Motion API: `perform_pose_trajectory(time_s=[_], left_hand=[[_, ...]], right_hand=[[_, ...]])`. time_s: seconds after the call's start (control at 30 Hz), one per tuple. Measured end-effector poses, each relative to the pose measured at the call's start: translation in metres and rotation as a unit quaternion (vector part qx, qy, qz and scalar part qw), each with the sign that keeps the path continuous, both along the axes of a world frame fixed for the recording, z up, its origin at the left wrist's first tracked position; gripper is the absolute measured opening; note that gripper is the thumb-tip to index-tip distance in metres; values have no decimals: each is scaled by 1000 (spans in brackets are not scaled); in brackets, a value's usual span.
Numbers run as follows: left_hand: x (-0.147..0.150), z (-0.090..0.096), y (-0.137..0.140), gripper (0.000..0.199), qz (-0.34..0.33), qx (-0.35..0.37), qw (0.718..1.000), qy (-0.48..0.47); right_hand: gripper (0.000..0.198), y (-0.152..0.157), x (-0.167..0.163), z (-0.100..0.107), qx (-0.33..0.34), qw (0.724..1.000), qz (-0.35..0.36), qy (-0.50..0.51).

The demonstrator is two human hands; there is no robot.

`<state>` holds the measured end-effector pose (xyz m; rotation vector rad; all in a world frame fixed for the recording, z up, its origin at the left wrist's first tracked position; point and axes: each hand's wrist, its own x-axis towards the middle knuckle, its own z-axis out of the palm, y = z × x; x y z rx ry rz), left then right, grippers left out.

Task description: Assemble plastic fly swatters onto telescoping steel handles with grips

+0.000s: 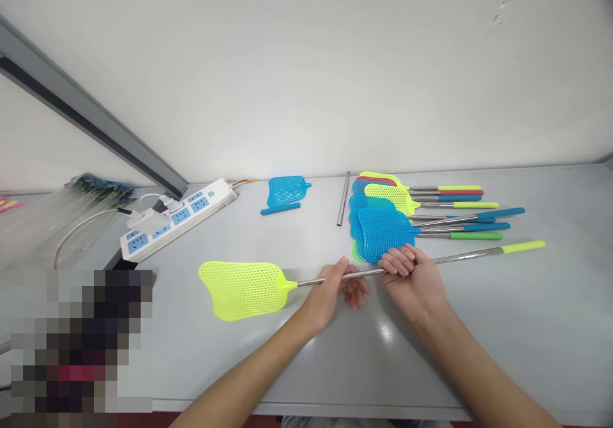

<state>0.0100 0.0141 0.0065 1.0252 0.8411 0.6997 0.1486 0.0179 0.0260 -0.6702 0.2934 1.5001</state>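
A yellow fly swatter (246, 290) with a long metal telescopic rod lies across in front of me, its perforated head to the left and its yellow grip to the right. My left hand (330, 290) has the rod between thumb and palm near the head, its other fingers loosely curled beyond it. Farther along, my right hand (414, 281) wraps its fingers round the rod. Just behind my right hand is a blue fly swatter (385, 233), topmost of several overlapping swatters with blue, yellow, red and green parts.
A blue swatter head (287, 190), a blue handle sleeve (280, 209) and a bare metal tube (343, 199) lie toward the wall. A white power strip (179, 218) with plugs sits at the left, near clear plastic bags (36, 236). The grey table (541, 326) meets the wall behind.
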Motion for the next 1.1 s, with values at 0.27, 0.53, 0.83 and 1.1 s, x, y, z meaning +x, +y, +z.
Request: perform_pose_trajectory(time_s=[0.27, 0.53, 0.83, 1.1], left_hand=[[1, -2, 0, 56, 10, -5, 1000, -2], [1, -4, 0, 56, 10, -4, 1000, 0], [1, -6, 1, 56, 6, 5, 1000, 4], [0, -5, 1, 52, 11, -2, 1000, 7]], right_hand=[[28, 0, -1, 0, 3, 1000, 2, 1], [30, 0, 0, -1, 18, 1000, 14, -21], [29, 1, 0, 0, -1, 1000, 5, 4], [29, 0, 1, -1, -1, 1000, 5, 12]])
